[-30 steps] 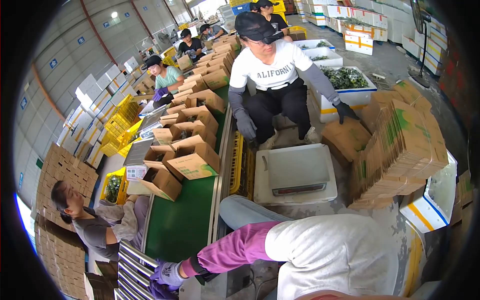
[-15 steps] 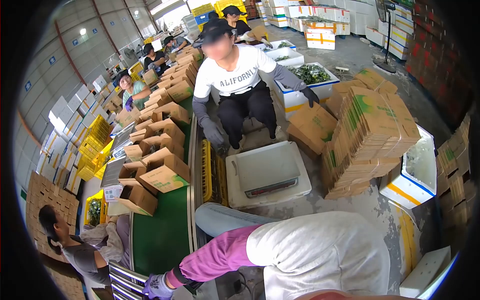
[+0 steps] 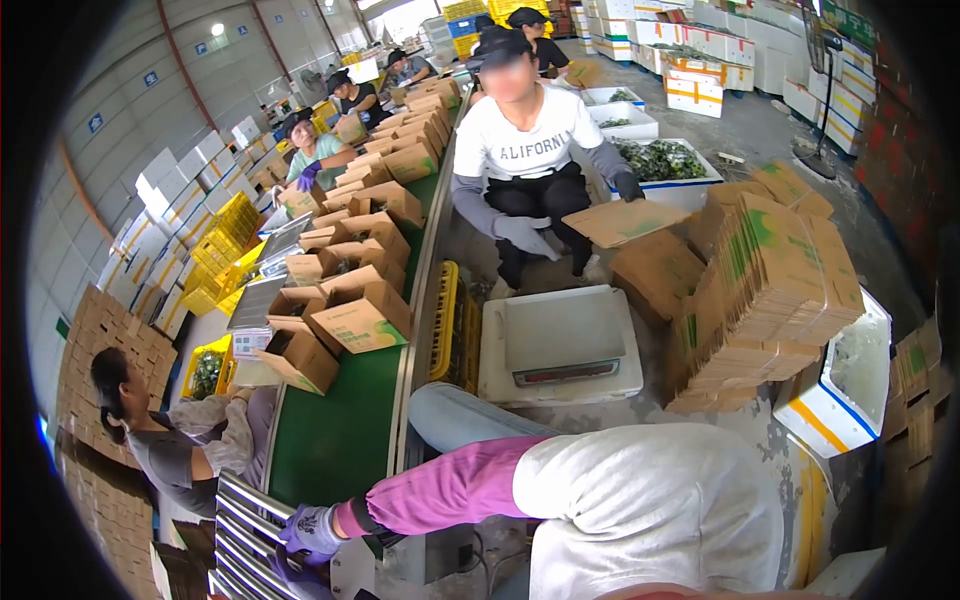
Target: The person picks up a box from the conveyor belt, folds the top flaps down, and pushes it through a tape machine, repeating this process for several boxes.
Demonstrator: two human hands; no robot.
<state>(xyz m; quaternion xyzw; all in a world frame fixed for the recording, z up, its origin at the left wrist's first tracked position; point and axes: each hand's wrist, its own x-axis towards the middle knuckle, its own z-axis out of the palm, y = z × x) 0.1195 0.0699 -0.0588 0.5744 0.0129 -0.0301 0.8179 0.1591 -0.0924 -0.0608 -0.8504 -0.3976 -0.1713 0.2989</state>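
Observation:
My right hand [image 3: 312, 532], in a grey and purple glove below a purple sleeve, rests at the near edge of the metal rollers [image 3: 240, 525]. Its fingers reach over the rollers, and nothing shows in them. Just below it, my left hand [image 3: 300, 574] in a purple glove lies with fingers stretched over the rollers; its arm is out of sight. Beyond the rollers runs the green conveyor belt [image 3: 330, 440]. Opened cardboard boxes [image 3: 362, 318] stand along the belt, the closest one [image 3: 305, 358] a good way from my hands.
Across from me a seated person [image 3: 530, 140] holds a flat carton [image 3: 625, 222]. A scale [image 3: 565, 345] stands on a white foam lid beside a yellow crate [image 3: 455, 330]. Bundled flat cartons [image 3: 770, 270] are stacked right. Another person [image 3: 170, 440] sits across the belt.
My view has swung so the scene sits further right and lower. My left hand has come into sight on the rollers. The person opposite has lifted a flat carton.

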